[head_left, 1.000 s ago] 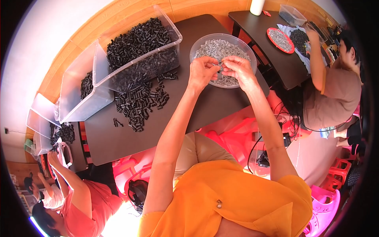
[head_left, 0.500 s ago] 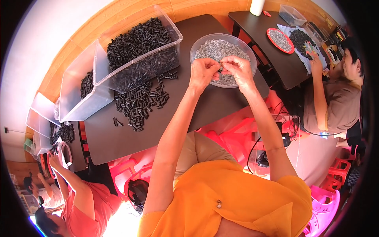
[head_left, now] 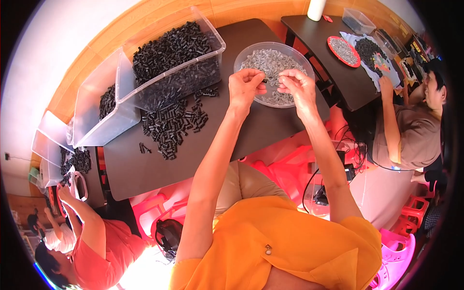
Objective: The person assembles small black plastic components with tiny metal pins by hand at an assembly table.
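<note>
My left hand (head_left: 246,89) is pinched over the near left rim of a round clear tub (head_left: 311,72), with a small dark piece just showing at its fingertips. A short gap away, my right hand (head_left: 298,88) is pinched too; what it holds, if anything, is too small to make out. Many small clear-grey pieces (head_left: 270,62) fill the tub beneath both hands. To the left, a loose pile of short black cylindrical pieces (head_left: 169,128) lies on the dark table (head_left: 232,130).
A large clear bin (head_left: 176,72) full of black pieces stands behind the pile, beside another clear bin (head_left: 104,125). At right, a person (head_left: 411,125) works at another table with a red plate (head_left: 344,51). Another person (head_left: 104,246) sits at lower left. Pink stools (head_left: 285,166) stand below.
My hands have moved apart from where their fingertips met above the tub. The left has shifted slightly left, the right slightly right.
</note>
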Available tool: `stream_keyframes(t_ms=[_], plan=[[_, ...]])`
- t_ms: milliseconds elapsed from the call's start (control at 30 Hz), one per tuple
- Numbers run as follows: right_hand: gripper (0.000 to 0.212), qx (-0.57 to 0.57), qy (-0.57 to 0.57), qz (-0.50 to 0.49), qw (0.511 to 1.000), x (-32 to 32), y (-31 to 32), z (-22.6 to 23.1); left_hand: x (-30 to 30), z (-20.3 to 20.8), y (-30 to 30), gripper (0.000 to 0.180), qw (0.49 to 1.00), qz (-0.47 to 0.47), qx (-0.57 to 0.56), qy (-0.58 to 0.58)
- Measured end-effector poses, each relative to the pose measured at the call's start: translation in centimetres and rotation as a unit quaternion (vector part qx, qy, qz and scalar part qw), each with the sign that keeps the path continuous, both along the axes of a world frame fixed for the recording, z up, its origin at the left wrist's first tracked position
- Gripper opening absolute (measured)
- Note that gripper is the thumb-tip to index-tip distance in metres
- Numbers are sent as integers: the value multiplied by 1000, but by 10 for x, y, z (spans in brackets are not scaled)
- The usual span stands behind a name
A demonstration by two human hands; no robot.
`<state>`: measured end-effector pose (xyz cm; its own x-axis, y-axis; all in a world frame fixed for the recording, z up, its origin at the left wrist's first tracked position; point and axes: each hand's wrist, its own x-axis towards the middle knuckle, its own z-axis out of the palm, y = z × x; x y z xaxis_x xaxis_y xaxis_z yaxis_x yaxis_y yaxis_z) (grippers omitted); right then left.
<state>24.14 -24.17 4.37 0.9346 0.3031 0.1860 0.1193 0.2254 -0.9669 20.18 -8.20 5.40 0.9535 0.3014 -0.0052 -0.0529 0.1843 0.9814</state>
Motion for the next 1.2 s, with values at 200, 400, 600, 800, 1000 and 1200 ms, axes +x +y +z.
stream_keyframes(t_ms=[200,400,600,800,1000,1200], plan=[[8,34,-33,17,999,-38,23,11,-30,3,-5,14,990,5,-138,-7],[8,56,-34,6,998,-53,34,7,-53,1,-9,14,980,27,-194,-22],[8,6,-40,47,998,-72,31,2,-96,-6,-5,16,988,-12,-156,-18],[7,-67,-41,115,990,-109,42,-17,-147,-19,14,17,995,-2,-87,42],[4,-53,14,172,984,-135,66,-19,-181,-30,30,15,996,36,-80,24],[5,-107,-162,130,972,-122,101,-9,-190,-44,56,14,992,83,-90,-10]])
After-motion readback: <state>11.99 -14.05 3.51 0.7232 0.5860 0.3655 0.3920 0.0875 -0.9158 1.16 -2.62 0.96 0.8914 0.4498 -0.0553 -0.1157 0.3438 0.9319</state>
